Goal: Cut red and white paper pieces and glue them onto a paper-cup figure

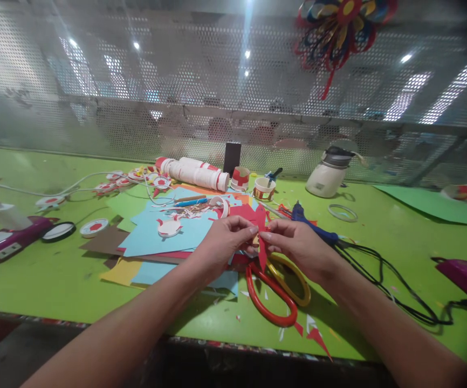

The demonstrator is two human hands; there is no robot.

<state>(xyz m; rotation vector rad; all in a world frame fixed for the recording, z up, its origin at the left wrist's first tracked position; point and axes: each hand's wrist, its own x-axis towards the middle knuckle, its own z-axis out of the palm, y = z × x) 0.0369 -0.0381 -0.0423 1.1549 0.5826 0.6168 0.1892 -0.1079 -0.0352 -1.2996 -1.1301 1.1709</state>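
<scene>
Both hands meet over the front of the green table. My left hand pinches the left side of a narrow strip of red paper with pointed ends. From the other side my right hand pinches the same strip between thumb and fingers. Just below it lie scissors with one red and one yellow handle; their blades are hidden. Left of my hands, a white disc with red tabs rests on light blue paper, near a blue pen.
A blue glue gun with a black cable lies right of my hands. Behind stand stacked paper cups, a small cup and a white bottle. Purple power strips flank the table. Paper scraps lie near the front edge.
</scene>
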